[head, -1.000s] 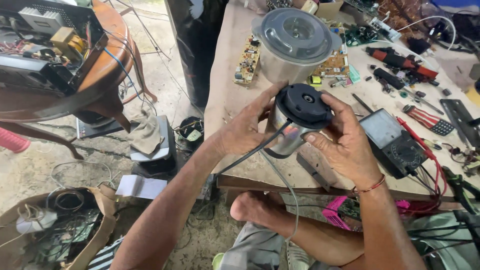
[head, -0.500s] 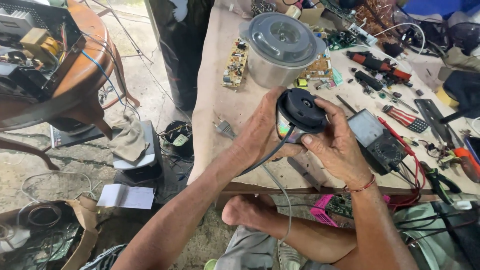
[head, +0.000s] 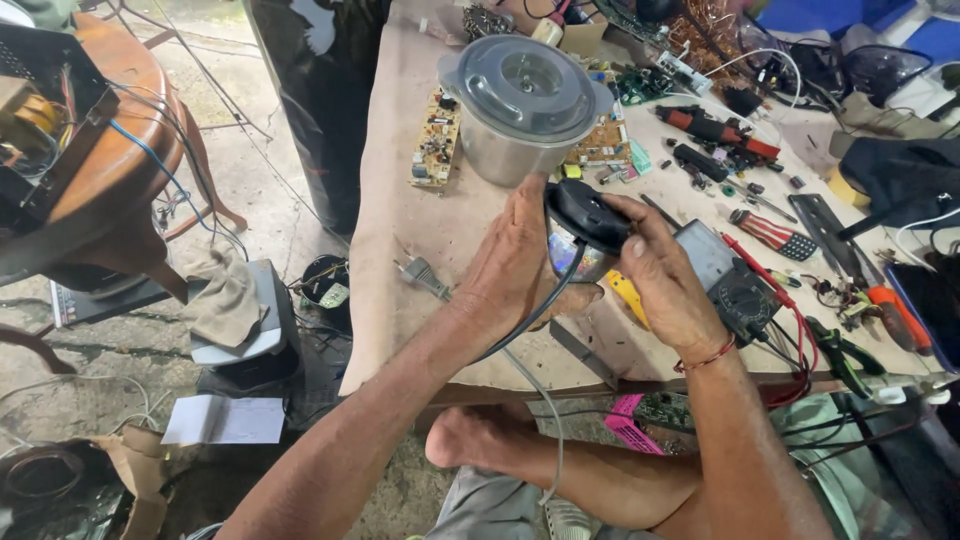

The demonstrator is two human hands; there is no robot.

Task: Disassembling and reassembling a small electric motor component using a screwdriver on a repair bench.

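Both my hands hold a small round appliance base (head: 585,215) with a black bottom and a shiny metal side, just above the workbench (head: 420,310). My left hand (head: 515,260) grips its left side. My right hand (head: 665,275) covers the right side, thumb on the black bottom. A black cord (head: 520,330) runs from the base down over my left wrist, and its plug (head: 425,275) lies on the bench. Behind the base stands a metal pot with a grey lid (head: 525,100).
A multimeter (head: 735,285) with red leads lies right of my hands. Circuit boards (head: 435,140), screwdrivers (head: 770,230), pliers (head: 835,350) and wires crowd the bench's right part. A round wooden table (head: 110,160) with electronics stands left. My bare foot (head: 480,440) rests below the bench.
The base has tilted, so its black bottom now faces up and away. My hands have shifted slightly toward the pot, and the camera has moved closer.
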